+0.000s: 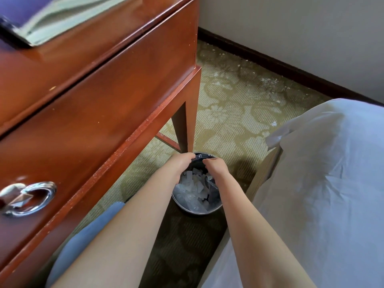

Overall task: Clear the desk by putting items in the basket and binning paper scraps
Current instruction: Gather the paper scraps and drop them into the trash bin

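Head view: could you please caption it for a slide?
Left hand and right hand grip the liner of a waste bin holding paper scraps, beside the desk leg.

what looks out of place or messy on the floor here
White flecks lie scattered on the carpet near the baseboard, far from the bin; paper or wear, I cannot tell. The paper scraps sit inside the bin, whose liner the left hand and right hand appear to grip.
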Motion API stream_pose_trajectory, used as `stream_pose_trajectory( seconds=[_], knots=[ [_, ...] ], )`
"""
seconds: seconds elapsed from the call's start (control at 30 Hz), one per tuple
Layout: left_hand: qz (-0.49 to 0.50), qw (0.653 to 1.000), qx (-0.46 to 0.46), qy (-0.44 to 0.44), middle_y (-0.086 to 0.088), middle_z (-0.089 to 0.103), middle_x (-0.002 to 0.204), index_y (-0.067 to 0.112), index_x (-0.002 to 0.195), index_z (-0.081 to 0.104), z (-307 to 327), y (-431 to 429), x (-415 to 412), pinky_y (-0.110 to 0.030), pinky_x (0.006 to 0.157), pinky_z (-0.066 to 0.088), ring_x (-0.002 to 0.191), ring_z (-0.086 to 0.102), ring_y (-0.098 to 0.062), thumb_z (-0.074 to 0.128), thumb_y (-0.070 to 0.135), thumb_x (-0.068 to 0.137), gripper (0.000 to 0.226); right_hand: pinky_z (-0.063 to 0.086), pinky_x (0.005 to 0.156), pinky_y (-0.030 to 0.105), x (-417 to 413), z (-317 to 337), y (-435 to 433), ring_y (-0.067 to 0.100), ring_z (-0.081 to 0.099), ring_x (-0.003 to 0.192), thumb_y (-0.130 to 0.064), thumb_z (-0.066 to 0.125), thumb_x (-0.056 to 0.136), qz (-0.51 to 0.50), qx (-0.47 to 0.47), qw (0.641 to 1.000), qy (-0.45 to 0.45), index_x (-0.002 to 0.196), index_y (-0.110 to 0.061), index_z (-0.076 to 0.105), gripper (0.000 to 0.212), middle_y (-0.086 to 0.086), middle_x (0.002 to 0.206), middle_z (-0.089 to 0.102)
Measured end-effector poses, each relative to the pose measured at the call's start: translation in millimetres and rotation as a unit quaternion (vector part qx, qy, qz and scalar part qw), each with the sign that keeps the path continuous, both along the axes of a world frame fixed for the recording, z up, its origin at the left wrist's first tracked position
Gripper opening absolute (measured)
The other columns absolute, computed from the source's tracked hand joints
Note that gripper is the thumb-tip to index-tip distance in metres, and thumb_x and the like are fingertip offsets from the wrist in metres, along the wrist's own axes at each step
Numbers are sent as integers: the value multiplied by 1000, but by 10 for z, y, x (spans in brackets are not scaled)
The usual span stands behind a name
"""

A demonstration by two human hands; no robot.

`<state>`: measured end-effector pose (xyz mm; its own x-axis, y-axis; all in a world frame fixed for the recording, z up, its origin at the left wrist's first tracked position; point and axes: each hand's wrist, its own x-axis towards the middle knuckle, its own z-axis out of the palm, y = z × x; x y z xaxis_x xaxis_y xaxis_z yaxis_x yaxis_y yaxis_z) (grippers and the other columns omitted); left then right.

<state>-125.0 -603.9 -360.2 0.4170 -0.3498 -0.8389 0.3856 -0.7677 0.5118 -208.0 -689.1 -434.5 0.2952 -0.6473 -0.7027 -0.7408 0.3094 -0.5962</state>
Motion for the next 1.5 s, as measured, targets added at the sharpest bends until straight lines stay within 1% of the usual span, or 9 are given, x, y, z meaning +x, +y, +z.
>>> stream_pose_trajectory(
  seconds=[0.1,0.23,0.3,0.47,0.6,0.77,0.93,1.1,1.5],
  knots=[
    [-5,1000,2,1,-10,43,141,15,139,41,145,57,-23,-49,96,38,124,43,-29,48,35,94,50,46,76,37,-2,145,40,28,60,85,-19,48,93,13,-20,1000,-4,116,1,61,33,14,95,63],
    [-19,999,-25,-40,-9,52,128,9,135,44,409,163,-59,-38,78,44,107,50,-24,48,29,94,45,45,71,30,-24,430,77,26,61,88,-23,50,90,-20,-33,999,-5,113,-6,59,30,11,102,66],
    [-26,997,-39,-68,-8,54,128,9,131,47,549,242,-95,-39,90,45,114,51,-25,50,29,92,43,44,65,29,-28,623,111,23,61,77,-22,49,89,-61,-16,997,-33,104,-9,58,22,10,95,67],
    [-46,986,-94,-130,-7,60,103,13,92,55,1058,464,-245,-35,86,45,99,57,-21,48,21,94,11,38,52,24,-132,1227,311,15,56,62,-17,49,93,-103,-10,983,-149,104,-12,54,13,3,80,63],
    [-81,960,-151,-223,-4,64,98,22,77,56,1500,761,-419,-42,92,48,102,58,-21,49,26,90,16,39,55,23,-272,1802,559,12,58,64,-21,51,93,-95,-67,971,-209,112,-11,59,22,4,85,67],
    [-68,899,-245,-357,-4,63,100,18,91,61,2176,1258,-584,-13,49,45,84,58,-13,50,21,91,11,42,56,20,-425,2585,968,13,62,69,-19,50,95,-73,-116,947,-289,103,-12,61,15,4,86,69],
    [-8,839,-317,-442,6,64,83,20,85,63,2682,1851,-560,-33,77,50,89,63,-19,55,20,89,9,48,64,21,-394,3120,1512,17,66,75,-20,52,93,-13,-143,931,-336,97,-16,64,13,4,87,71],
    [85,807,-344,-473,9,61,77,28,73,59,2962,2501,-385,-31,72,47,84,62,-17,57,16,86,18,49,61,22,-158,3456,2135,16,66,66,-16,56,90,65,-160,904,-391,93,-15,67,11,6,79,71],
    [262,752,-207,-569,6,62,93,20,90,63,3299,4307,47,-28,86,48,95,58,-15,53,21,91,10,46,67,26,685,3839,3843,17,67,75,-17,54,87,290,-180,849,-404,80,-27,62,14,1,84,71]
  ],
)
